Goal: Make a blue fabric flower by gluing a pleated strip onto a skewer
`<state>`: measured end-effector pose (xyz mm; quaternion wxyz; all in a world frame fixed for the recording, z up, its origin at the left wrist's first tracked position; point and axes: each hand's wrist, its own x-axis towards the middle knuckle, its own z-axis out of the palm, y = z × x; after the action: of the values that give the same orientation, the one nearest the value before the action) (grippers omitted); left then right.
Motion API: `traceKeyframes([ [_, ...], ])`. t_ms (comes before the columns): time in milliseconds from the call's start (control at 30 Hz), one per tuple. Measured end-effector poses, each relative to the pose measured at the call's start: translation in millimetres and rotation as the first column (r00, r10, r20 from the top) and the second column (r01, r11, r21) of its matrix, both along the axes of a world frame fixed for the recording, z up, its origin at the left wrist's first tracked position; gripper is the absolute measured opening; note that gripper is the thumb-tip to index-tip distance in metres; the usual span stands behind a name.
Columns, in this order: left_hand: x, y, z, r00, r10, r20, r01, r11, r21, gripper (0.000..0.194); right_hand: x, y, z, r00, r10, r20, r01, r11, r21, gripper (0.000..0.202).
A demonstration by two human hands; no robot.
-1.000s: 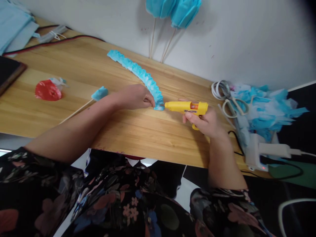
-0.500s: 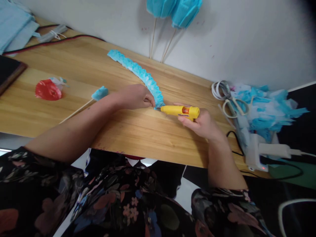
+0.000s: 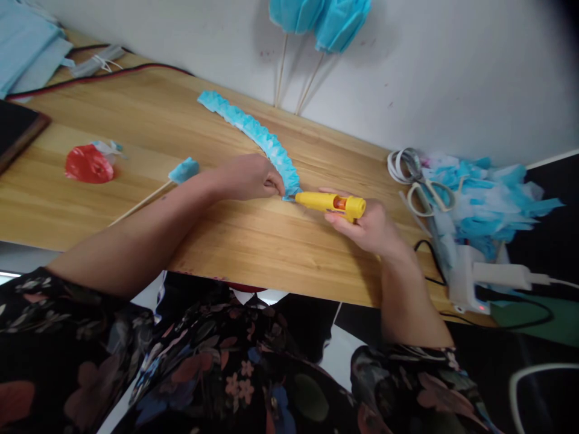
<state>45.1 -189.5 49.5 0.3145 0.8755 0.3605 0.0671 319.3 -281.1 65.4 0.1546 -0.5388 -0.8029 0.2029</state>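
A pleated light-blue strip [image 3: 253, 128], apparently crepe or non-woven fabric, lies curved across the wooden table. My left hand [image 3: 253, 178] pinches the strip's near end, fingertips pressed together at its edge. In my right hand [image 3: 373, 226] is a yellow glue gun [image 3: 316, 201], held nearly level with its nozzle at that same end. Whether the nozzle touches the strip I cannot tell. Beside my left forearm rests a thin stick [image 3: 143, 202] topped by a small blue piece [image 3: 184, 171].
Two blue flower-like heads on sticks [image 3: 341, 24] lean against the wall. Scissors [image 3: 431, 198], a tape roll [image 3: 404, 166] and blue-white scraps [image 3: 488, 199] lie right, by a power strip [image 3: 468, 280] with cables. Left are a red wrapper [image 3: 89, 164], a dark board [image 3: 18, 132] and blue sheets [image 3: 27, 48].
The glue gun's nozzle has shifted very slightly at the strip's near end. Both hands otherwise stay in place.
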Motion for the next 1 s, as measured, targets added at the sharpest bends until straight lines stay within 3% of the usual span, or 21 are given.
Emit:
traceKeyframes([
  [333,-2,6,-11.0,0.997,-0.010,0.082,0.011,1.000,-0.011,0.030,-2,1,-0.4,1.000,-0.010,-0.026,0.010,1.000,0.001,0.044],
  [1000,-2,7,-11.6,0.999,0.001,0.052,0.000,1.000,-0.025,0.033,-1,2,-2.0,1.000,0.012,0.024,-0.011,1.000,-0.026,0.046],
])
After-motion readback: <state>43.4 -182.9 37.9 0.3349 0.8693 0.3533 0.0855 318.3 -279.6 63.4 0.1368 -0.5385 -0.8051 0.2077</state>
